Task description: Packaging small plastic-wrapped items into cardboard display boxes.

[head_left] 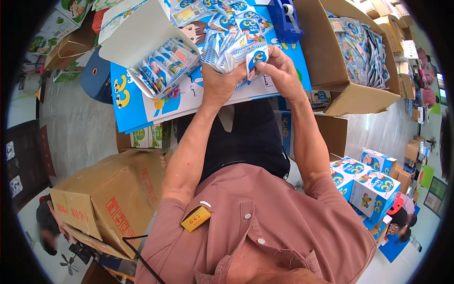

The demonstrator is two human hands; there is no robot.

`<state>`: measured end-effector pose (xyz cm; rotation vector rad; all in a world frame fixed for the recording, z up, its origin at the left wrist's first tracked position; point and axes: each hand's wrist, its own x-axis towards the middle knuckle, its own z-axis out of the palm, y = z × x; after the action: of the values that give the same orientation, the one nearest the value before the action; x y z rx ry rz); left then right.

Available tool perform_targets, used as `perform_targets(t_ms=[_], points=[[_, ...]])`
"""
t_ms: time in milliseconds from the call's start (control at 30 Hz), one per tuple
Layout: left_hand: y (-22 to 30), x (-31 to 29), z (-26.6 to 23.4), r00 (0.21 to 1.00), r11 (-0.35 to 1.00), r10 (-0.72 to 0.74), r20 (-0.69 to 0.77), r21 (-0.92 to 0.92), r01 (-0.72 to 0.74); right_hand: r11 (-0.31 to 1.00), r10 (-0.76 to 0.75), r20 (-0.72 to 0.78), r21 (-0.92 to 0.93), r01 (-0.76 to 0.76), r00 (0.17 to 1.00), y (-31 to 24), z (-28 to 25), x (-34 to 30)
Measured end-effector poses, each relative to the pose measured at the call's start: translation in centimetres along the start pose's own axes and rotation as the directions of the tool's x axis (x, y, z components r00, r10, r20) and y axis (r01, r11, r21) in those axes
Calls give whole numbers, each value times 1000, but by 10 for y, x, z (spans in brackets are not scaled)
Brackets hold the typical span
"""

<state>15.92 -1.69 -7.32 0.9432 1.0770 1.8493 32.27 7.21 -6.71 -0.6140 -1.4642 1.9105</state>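
Note:
My left hand (219, 86) is wrapped round the lower end of a fanned bunch of small blue-and-white sachets (229, 49). At its right side, my right hand (283, 75) pinches one sachet (257, 57) between thumb and fingers, close against the bunch. More loose sachets (236, 8) lie on the table beyond my hands. To the left stands a white carton (135, 29) with its lid flap raised, partly filled with a row of upright sachets (166, 64). The fingertips of my left hand are partly hidden behind the packets.
A blue tape dispenser (286, 23) stands at the table's far right. Beside it, a large cardboard box (326, 71) holds many sachets. A blue stool (97, 75) is left of the table (124, 113). A big carton (106, 189) and stacked printed boxes (364, 182) flank me.

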Motion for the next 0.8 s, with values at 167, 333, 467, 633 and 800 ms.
perform_targets(t_ms=[167, 333, 467, 633, 800], points=[[1, -2, 2, 999, 999, -42, 2, 2, 42, 994, -71, 104, 92, 61, 992, 0, 0, 5], [-11, -10, 5, 997, 988, -30, -69, 149, 40, 990, -88, 39, 114, 83, 995, 18, -7, 2], [-6, -12, 13, 990, 972, 7, -139, 235, 26, 977, -115, -54, 175, 123, 992, 32, -4, -3], [-13, 1, -1, 990, 925, 126, -60, 368, -95, 947, -190, -193, 221, 231, 963, 43, 14, 3], [1, -4, -6, 1000, 998, -18, -9, -62, 18, 932, -270, -224, 184, 313, 936, 49, 19, 6]])
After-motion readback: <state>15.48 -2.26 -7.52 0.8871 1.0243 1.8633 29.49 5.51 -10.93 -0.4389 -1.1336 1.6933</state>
